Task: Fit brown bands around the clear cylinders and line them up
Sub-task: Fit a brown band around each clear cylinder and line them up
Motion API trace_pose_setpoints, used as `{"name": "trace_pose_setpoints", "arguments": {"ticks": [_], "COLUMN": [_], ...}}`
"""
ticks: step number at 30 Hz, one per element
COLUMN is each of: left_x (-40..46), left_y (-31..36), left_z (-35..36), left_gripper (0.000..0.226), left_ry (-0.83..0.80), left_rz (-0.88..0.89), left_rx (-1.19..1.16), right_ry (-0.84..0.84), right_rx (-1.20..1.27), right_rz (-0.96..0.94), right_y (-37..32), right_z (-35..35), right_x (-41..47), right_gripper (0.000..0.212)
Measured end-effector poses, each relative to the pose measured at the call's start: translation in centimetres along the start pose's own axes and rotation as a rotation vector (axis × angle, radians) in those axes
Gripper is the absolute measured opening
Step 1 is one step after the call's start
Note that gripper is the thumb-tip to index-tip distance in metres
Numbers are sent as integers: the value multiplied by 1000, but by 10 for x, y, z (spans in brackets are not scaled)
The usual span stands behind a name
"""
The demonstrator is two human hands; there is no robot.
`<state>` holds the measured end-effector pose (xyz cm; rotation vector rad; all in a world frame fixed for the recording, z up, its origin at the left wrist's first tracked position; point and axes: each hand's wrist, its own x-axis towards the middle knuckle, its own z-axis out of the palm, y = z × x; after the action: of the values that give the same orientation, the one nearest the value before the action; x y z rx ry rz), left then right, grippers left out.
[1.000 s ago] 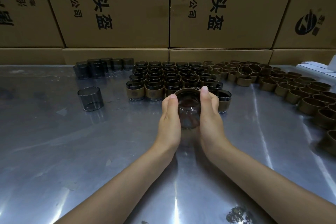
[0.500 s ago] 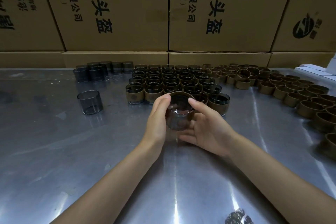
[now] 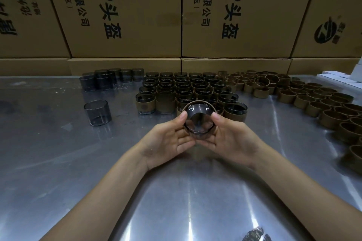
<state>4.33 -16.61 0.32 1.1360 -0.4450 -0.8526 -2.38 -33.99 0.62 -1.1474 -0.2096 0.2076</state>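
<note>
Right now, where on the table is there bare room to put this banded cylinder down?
Bare steel lies between the lone clear cylinder and the block of banded cylinders, and all across the near table around the forearms. Crowded: the loose brown bands along the right, and the clear cylinders at the back left.

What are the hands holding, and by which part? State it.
Both hands, left and right, hold one clear cylinder by its opposite sides, thumbs near the rim, fingers beneath it. A brown band sits around its far end.
</note>
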Motion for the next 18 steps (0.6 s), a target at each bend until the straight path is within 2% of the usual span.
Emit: {"name": "trace_pose_setpoints", "arguments": {"ticks": [5,10,13,16,18], "left_x": [1,1,1,-2,-3], "left_y": [-5,-8,-7,-4,-1], "left_z": [1,4,5,3,7], "left_gripper": [70,78,92,86,86], "left_ry": [-125,-146,-139,-152,-86], "left_rz": [72,139,156,156,150], "left_rx": [-45,-31,-12,-31,-9], "right_ry": [-87,-131,-134,-53,96], "right_rx": [44,98,61,91,34], "right_rz": [-58,-60,-72,-54,-45], "right_y": [-1,-3,-4,-8,-8], "right_z": [0,1,2,2,7], "right_x": [-2,-2,-3,-5,-4], "right_gripper": [50,57,58,66,72]}}
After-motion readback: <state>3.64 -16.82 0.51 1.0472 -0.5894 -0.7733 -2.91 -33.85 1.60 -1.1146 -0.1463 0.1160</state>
